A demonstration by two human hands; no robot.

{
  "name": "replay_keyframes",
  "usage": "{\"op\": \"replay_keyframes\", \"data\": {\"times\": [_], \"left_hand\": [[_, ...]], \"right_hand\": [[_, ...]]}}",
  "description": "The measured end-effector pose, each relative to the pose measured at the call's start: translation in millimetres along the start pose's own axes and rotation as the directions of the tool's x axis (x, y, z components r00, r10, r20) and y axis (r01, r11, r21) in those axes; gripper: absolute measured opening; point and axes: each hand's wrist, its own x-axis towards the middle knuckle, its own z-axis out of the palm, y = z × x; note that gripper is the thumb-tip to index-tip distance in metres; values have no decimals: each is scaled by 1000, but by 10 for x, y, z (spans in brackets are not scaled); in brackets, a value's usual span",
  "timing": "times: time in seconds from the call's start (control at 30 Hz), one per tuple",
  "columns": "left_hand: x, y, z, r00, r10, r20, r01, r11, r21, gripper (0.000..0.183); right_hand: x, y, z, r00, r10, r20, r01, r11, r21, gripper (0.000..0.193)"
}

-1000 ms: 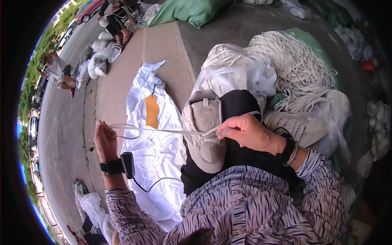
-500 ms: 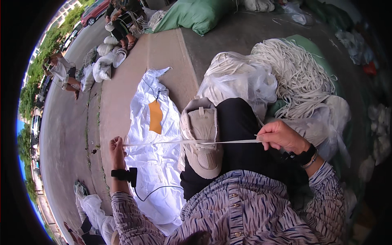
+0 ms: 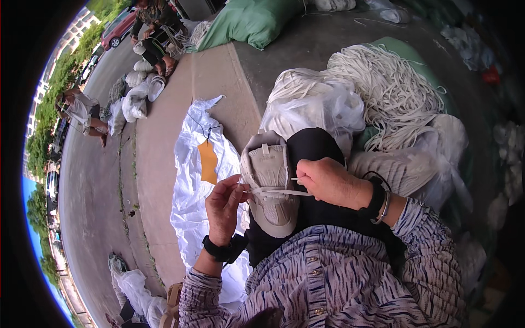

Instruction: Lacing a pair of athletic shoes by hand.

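- L hand (image 3: 223,209): thumb and fingers pinched on lace (image 3: 285,192), just off shoe's L edge.
- R hand (image 3: 334,183): also pinching lace, one tip poking out at the fingers, just off shoe's R edge. Grip narrow both sides.
- Shoe (image 3: 267,164): btwn the two grips, resting on trousers (image 3: 314,143), toe pointing back, opening ahead. Prob. propped there so both hands are free for lace.
- Lace: crosses shoe's front, low over the tongue. Thin and limp, so fingertip hold is prob. for control nr the ends.
- Edges: shoe's sides close to both grips; knuckle rub poss. L fingers touching upper? Can't tell.
- Room L: sheet (image 3: 188,188) w/ orange tag (image 3: 207,162) lies low past L hand; sideways pull looks easy.
- Room R: tighter ahead. Bag (image 3: 342,101) and lace pile (image 3: 391,87) sit beyond R hand, prob. for reach. Strap (image 3: 376,199) behind that grip could snag.
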Motion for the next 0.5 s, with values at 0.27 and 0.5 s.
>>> {"op": "replay_keyframes", "data": {"times": [0.27, 0.5], "left_hand": [[-70, -11, -53, 978, -197, 75, 192, 979, 68, 16], [-14, -49, -47, 969, -204, 141, 193, 978, 83, 11]], "right_hand": [[28, 10, 97, 997, -50, 53, 60, 977, -207, 12], [109, -12, 155, 989, -142, 39, 147, 923, -355, 5]]}}
